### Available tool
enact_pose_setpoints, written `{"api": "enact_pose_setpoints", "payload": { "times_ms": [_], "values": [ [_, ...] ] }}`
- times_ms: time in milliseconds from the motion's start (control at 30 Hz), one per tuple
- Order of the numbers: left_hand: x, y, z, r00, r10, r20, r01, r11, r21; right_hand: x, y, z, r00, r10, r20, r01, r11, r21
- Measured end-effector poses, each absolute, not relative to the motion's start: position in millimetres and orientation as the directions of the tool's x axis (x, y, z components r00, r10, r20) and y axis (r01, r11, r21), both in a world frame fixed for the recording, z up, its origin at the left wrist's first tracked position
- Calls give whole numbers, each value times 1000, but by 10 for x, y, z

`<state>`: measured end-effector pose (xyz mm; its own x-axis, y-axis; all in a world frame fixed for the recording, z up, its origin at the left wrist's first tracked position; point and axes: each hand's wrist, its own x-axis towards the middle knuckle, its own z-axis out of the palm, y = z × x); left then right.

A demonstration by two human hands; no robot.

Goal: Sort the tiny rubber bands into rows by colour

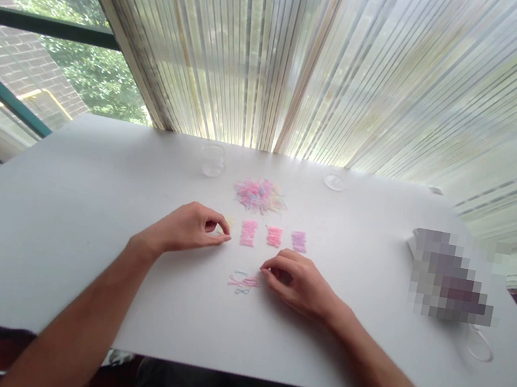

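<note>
My left hand (pixel 192 230) is over the table with thumb and forefinger brought together in a pinch. Its fingertips are beside a small yellow group of thin bands (pixel 230 223), which the hand partly covers. My right hand (pixel 299 282) rests lower down, fingers curled and tips pressed together at the edge of a few loose pink and blue bands (pixel 243 281). What either pinch holds, if anything, is too small to make out. Between and above the hands lie neat rows of pink bands (pixel 248 233), coral-pink bands (pixel 273 236) and purple bands (pixel 299 241).
Behind the rows is a mixed pastel heap of bands (pixel 259 195). A clear plastic cup (pixel 212 162) and a clear lid (pixel 335 181) stand farther back on the white table (pixel 83 223). To the right lies a blurred-out object (pixel 451 277) with a white cord loop (pixel 481 346).
</note>
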<state>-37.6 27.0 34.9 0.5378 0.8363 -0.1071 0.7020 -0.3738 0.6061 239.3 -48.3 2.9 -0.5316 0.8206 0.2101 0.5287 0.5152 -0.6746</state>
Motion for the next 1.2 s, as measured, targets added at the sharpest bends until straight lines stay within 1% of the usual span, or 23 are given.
{"api": "enact_pose_setpoints", "payload": {
  "times_ms": [100,233,333,533,733,800,967,1200],
  "values": [
    [-253,182,354,659,740,-132,623,-439,647,2393,-489,30,-563,799,211,505,534,-678],
    [-88,83,330,755,636,-161,572,-519,635,2373,-498,10,-591,772,233,509,581,-635],
    [-33,57,319,768,616,-176,574,-539,617,2358,-496,-5,-597,768,232,522,591,-615],
    [-19,53,319,759,617,-206,598,-538,594,2361,-491,-9,-577,787,220,528,565,-634],
    [3,31,310,789,570,-229,564,-526,637,2376,-485,1,-542,813,211,521,523,-675],
    [-4,33,313,791,576,-207,551,-523,651,2379,-483,4,-533,819,215,525,519,-675],
    [-29,59,299,756,652,-68,524,-538,661,2378,-482,5,-520,817,250,528,537,-658],
    [8,50,273,781,624,-13,481,-589,650,2368,-477,-13,-491,816,304,512,553,-658]
  ]
}}
